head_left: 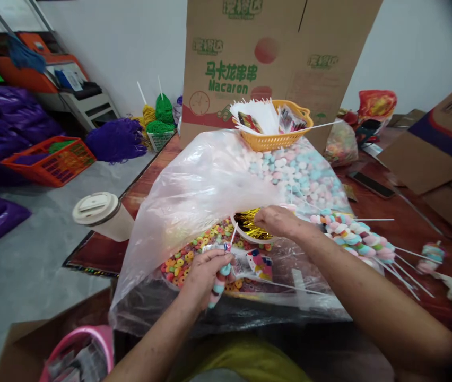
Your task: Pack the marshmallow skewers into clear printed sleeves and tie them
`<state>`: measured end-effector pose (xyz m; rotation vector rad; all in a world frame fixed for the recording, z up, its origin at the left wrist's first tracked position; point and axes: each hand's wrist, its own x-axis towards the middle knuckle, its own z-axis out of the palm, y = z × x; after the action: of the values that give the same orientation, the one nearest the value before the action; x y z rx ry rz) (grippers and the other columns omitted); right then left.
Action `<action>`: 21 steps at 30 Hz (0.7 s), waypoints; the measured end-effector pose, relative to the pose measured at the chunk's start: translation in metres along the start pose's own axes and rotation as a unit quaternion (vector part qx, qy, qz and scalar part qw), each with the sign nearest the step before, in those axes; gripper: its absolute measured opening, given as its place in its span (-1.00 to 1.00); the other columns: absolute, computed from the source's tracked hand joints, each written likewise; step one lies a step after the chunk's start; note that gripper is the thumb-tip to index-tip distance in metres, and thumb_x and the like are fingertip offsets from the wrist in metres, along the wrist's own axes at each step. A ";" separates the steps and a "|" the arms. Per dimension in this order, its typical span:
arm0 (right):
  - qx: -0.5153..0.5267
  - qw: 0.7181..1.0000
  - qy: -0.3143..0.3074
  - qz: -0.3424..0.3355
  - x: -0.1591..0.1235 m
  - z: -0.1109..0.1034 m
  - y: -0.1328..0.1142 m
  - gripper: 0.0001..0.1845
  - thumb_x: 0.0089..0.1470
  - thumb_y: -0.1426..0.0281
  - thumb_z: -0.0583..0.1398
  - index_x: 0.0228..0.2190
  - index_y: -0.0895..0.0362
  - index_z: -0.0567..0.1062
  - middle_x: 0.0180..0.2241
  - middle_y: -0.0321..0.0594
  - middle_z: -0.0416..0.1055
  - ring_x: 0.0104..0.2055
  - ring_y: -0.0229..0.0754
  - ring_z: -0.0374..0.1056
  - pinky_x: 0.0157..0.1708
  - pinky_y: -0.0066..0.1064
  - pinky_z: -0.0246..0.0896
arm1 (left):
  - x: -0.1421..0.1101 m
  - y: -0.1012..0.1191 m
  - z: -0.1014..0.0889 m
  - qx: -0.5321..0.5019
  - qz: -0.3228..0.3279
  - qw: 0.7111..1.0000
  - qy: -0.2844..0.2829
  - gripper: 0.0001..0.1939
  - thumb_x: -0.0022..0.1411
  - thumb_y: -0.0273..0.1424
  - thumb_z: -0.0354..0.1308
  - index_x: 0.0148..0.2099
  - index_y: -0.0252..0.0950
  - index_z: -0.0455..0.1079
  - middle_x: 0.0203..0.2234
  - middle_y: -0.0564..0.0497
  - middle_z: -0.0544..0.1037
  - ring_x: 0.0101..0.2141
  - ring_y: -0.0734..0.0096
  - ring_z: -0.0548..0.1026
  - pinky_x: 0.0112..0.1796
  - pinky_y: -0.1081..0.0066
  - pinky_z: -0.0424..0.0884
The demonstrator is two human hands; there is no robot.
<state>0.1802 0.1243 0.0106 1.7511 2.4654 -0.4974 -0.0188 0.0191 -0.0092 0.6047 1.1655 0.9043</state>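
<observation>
My left hand [206, 276] is closed around a marshmallow skewer [218, 286] of blue, white, pink and brown pieces, its white stick rising past my fingers. My right hand [276, 220] is over a round white tub [245, 237] of shiny gold twist ties [252, 222], fingers pinched together at the strands. Printed plastic wrappers [250, 263] lie just right of my left hand. Beneath them, loose ring-shaped cereal [182, 262] in several colours spreads on the clear plastic sheet. Right of my right forearm lies a pile of finished-looking marshmallow skewers [357, 239].
A yellow basket [274, 142] with white sticks and packets stands before a tall carton [226, 48]. Loose pastel marshmallows [289, 170] lie in the plastic bag [194, 175]. A lidded cup [104, 215] stands at the left edge; a phone [371, 184] lies right. A pink bucket [104, 339] is below left.
</observation>
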 end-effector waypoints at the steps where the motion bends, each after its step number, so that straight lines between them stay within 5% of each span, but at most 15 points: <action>1: 0.005 1.000 0.017 -0.004 -0.003 -0.003 0.004 -0.80 -0.02 0.49 0.10 -0.61 0.19 0.45 -0.59 -0.26 0.36 -0.48 -0.28 0.26 -0.49 -0.50 0.03 | 0.000 0.000 0.001 0.004 -0.003 1.000 -0.009 -0.76 -0.19 -0.27 0.27 -0.53 -0.38 0.41 -0.80 0.10 0.34 -0.76 0.57 0.31 -0.76 0.63 0.06; 7: 0.078 0.989 0.121 -0.025 -0.034 -0.005 0.006 -0.67 0.11 0.43 -0.07 -0.32 0.21 0.48 -0.54 -0.28 0.38 -0.51 -0.31 0.22 -0.52 -0.54 0.03 | -0.007 -0.003 0.010 -0.021 0.014 0.999 -0.038 -0.73 -0.19 -0.26 0.30 -0.47 -0.37 0.43 -0.73 0.06 0.40 -0.70 0.56 0.35 -0.76 0.66 -0.01; 11: 0.130 0.975 0.165 -0.076 -0.054 0.007 -0.009 -0.67 0.11 0.46 -0.06 -0.20 0.17 0.44 -0.55 -0.30 0.37 -0.53 -0.32 0.23 -0.49 -0.54 0.07 | -0.005 0.004 0.027 -0.010 0.038 0.998 -0.051 -0.71 -0.18 -0.26 0.31 -0.43 -0.37 0.44 -0.71 0.11 0.38 -0.79 0.70 0.18 -0.78 0.64 -0.07; 17: 0.123 0.961 0.241 -0.056 -0.054 0.008 -0.021 -0.77 0.06 0.49 0.02 -0.45 0.19 0.47 -0.56 -0.20 0.38 -0.50 -0.24 0.25 -0.46 -0.47 0.09 | 0.014 0.012 0.048 -0.056 0.048 0.995 -0.063 -0.68 -0.21 -0.29 0.31 -0.38 -0.36 0.40 -0.76 0.14 0.35 -0.79 0.63 0.23 -0.76 0.63 -0.01; 21: 0.230 0.929 0.266 -0.116 -0.086 0.013 -0.031 -0.72 0.15 0.38 0.00 -0.30 0.15 0.49 -0.41 -0.21 0.44 -0.36 -0.24 0.33 -0.33 -0.47 0.20 | 0.008 0.005 0.044 -0.052 0.045 0.996 -0.058 -0.73 -0.23 -0.32 0.30 -0.46 -0.36 0.37 -0.73 0.13 0.37 -0.76 0.62 0.27 -0.72 0.61 0.09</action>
<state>0.1794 0.0332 0.0267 1.9740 3.1697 -0.7606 0.0226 0.0303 0.0041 0.6212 0.9869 0.9868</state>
